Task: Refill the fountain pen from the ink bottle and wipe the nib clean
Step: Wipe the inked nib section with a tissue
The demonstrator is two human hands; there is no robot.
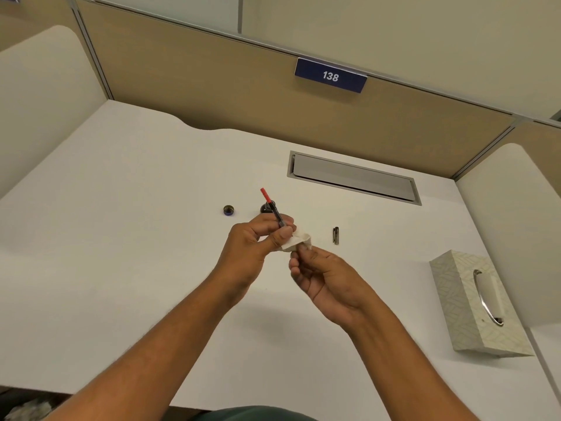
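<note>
My left hand (258,238) grips the fountain pen's inner part (272,208), a dark section with a red-tipped converter that points up and away. Its nib end is hidden inside a crumpled white tissue (299,242), which my right hand (318,275) pinches from below. Just behind my left hand stands the dark ink bottle (267,207), open, partly hidden by the pen. Its round cap (229,210) lies on the desk to the left. A dark pen piece with a clip (336,235) lies to the right of my hands.
A patterned tissue box (473,302) sits at the right of the white desk (121,238). A grey cable hatch (353,177) is set into the desk behind. Tan partition walls with a sign reading 138 (330,75) close off the back and sides.
</note>
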